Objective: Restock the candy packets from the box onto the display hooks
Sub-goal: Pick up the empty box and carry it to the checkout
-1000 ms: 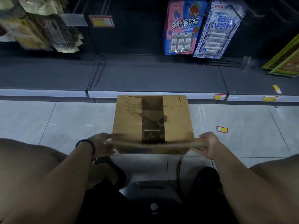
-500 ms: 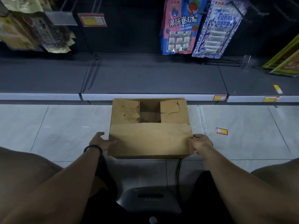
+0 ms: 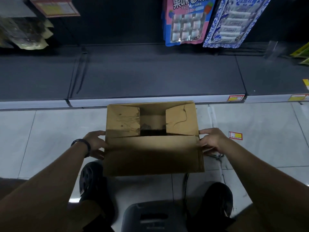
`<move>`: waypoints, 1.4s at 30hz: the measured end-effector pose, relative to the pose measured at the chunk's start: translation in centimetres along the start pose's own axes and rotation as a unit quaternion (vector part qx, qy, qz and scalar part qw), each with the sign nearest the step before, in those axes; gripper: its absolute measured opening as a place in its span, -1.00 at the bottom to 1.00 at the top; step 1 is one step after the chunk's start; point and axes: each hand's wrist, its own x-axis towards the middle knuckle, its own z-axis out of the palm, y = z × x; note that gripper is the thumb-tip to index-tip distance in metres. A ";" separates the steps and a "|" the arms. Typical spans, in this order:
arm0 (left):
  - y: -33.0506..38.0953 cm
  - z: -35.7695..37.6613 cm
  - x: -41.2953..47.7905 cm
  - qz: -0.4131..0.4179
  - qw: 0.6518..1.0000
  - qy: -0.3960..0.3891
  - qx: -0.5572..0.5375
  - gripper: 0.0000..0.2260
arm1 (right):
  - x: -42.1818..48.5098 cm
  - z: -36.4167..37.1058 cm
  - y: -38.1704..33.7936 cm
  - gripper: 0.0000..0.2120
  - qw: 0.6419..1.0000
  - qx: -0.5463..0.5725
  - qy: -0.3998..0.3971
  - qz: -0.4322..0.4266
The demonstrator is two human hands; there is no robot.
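Note:
A brown cardboard box [image 3: 153, 153] stands on the tiled floor in front of me. Its two side flaps are folded inward and its near flap lies down over the opening, leaving a gap [image 3: 152, 124] where something dark shows; I cannot tell what. My left hand [image 3: 94, 144], with a black wristband, rests against the box's left side with thumb and fingers spread. My right hand [image 3: 212, 139] touches the right end of the near flap. On hooks above hang a pink and blue candy packet [image 3: 185, 20] and a blue and white one [image 3: 232, 22].
A dark base shelf [image 3: 150, 74] with a white front strip runs behind the box. Dark snack bags [image 3: 25, 30] hang at upper left. A price label [image 3: 235, 135] lies on the floor at right. A grey stool [image 3: 153, 215] and my shoes [image 3: 91, 181] are below the box.
The near flap, held upright by both hands a second ago, has been folded down over the opening. Both hands moved from the flap's ends to the box's sides.

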 end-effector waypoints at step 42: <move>42.7 15.0 -65.8 0.083 0.956 -0.234 0.158 -0.13 | -67.9 -41.2 8.8 -0.03 0.835 0.524 0.135 0.100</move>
